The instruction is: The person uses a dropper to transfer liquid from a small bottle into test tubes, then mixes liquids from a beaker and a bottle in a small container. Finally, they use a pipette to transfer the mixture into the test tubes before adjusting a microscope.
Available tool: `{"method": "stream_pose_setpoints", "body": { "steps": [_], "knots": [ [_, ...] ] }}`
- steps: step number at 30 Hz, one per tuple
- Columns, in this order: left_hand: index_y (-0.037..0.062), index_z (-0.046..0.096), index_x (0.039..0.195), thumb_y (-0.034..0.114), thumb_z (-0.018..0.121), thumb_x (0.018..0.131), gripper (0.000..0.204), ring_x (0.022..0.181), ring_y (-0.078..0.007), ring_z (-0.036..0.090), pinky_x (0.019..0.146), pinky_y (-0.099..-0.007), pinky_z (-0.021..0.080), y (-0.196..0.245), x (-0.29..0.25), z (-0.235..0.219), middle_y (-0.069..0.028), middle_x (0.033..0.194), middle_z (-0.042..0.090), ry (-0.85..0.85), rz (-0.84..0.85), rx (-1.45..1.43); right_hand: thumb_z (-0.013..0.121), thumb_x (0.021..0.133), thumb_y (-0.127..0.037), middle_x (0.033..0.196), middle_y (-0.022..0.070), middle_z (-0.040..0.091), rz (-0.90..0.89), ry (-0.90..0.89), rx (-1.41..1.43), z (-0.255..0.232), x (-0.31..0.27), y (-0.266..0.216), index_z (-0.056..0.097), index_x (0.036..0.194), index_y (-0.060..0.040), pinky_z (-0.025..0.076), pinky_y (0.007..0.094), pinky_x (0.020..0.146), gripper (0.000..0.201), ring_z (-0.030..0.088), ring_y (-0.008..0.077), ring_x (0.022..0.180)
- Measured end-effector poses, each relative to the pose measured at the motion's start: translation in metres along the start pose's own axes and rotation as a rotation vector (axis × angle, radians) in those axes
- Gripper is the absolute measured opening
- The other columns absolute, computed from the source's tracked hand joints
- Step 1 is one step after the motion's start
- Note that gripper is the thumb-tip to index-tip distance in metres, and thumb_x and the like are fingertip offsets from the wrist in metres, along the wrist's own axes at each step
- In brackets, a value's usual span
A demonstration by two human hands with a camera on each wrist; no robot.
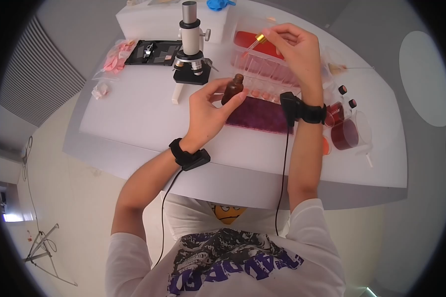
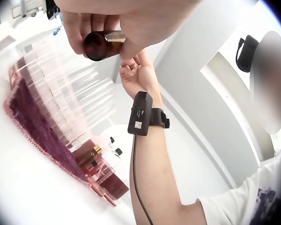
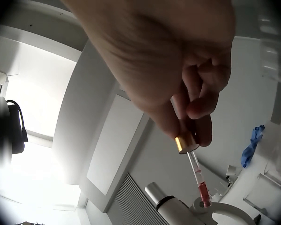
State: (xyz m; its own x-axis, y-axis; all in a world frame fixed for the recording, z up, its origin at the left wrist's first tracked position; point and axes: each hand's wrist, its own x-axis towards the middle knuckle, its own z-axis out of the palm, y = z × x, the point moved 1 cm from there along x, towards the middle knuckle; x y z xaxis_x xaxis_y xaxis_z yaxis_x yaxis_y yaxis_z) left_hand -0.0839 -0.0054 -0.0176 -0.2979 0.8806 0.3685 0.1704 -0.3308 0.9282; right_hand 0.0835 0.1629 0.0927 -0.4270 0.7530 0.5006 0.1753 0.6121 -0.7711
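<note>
My left hand [image 1: 207, 115] grips a small brown glass bottle [image 1: 233, 90], uncapped and tilted slightly, above the near edge of a rack of clear tubes [image 1: 265, 69]. In the left wrist view the fingers wrap round the bottle [image 2: 98, 46], its base toward the camera. Higher and to the right, my right hand [image 1: 302, 55] pinches a glass dropper [image 1: 253, 46] by its top, above a gold collar [image 3: 186, 143]. Red liquid [image 3: 204, 193] fills the lower part of its tube. The dropper's tip points down over the rack; its rubber bulb is hidden by the fingers.
A microscope [image 1: 191, 42] stands left of the rack, with a black tray [image 1: 161, 49] beyond. A dark purple cloth [image 1: 257, 116] lies before the rack. At right are a beaker of dark red liquid [image 1: 345, 135] and a red-labelled bottle [image 1: 335, 113]. A blue glove-like item [image 1: 219, 4] lies behind.
</note>
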Motion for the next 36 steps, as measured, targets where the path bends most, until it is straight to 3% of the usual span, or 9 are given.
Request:
{"method": "stream_pose_setpoints", "body": {
  "steps": [2,5,11,36],
  "knots": [
    [-0.0023,0.076,0.133,0.013,0.085,0.099,0.038,0.107,-0.0135,0.076,0.101,-0.0332,0.06,-0.002,-0.001,0.0,-0.0079,0.119,0.084,-0.008,-0.005,-0.002,0.088,0.097,-0.032,0.09,0.0055,0.084,-0.064,0.125,-0.05,0.005,0.002,0.009,0.086,0.104,-0.0042,0.056,0.0272,0.072,0.029,0.073,0.0104,0.079],
    [-0.0024,0.076,0.133,0.014,0.085,0.099,0.039,0.107,-0.014,0.076,0.101,-0.033,0.06,-0.004,-0.001,0.001,-0.0084,0.12,0.083,-0.019,-0.005,-0.015,0.088,0.096,-0.032,0.09,0.0067,0.085,-0.073,0.168,-0.09,0.011,0.004,0.016,0.086,0.103,-0.0044,0.058,0.0289,0.073,0.029,0.076,0.0129,0.078],
    [-0.0018,0.076,0.134,0.015,0.087,0.099,0.041,0.106,-0.0142,0.076,0.102,-0.0333,0.059,0.0,-0.003,0.002,-0.0085,0.123,0.083,-0.03,-0.025,-0.039,0.088,0.095,-0.032,0.093,0.0075,0.086,-0.066,0.158,-0.195,0.014,0.003,0.016,0.086,0.102,-0.0058,0.06,0.0327,0.076,0.027,0.079,0.0178,0.08],
    [-0.0018,0.077,0.134,0.017,0.088,0.098,0.042,0.104,-0.013,0.074,0.1,-0.0322,0.06,-0.001,-0.004,0.003,-0.0075,0.121,0.082,-0.046,-0.038,-0.036,0.088,0.096,-0.029,0.096,0.008,0.086,-0.118,0.15,-0.171,0.014,0.001,0.012,0.085,0.104,-0.0039,0.061,0.0326,0.083,0.026,0.081,0.0195,0.087]
  ]
}}
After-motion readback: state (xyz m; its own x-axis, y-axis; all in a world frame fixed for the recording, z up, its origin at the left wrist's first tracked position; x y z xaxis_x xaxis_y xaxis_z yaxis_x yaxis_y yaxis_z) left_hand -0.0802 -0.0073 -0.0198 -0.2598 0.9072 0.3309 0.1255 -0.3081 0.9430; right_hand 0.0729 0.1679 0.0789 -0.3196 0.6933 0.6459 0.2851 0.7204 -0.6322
